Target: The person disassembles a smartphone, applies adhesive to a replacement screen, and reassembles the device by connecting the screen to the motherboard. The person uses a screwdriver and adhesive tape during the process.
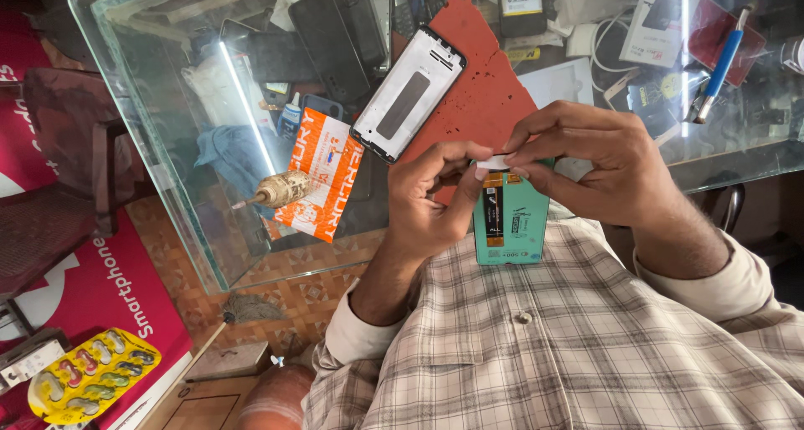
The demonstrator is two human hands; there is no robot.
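- Both hands pinch a flat teal panel (511,221) at frame centre, left hand (431,200) on its edge, right hand (586,162) gripping a white strip on top
- Glass desk (167,145); red mat (481,87); glossy phone frame (408,93)
- Orange packet (322,187) centre-left; yellow blister pack (92,375) lower left

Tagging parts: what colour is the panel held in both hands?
Teal-green panel, orange strip near its top; head view.

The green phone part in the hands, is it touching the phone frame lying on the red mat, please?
Apart. The head view shows red mat between the green phone part and the phone frame.
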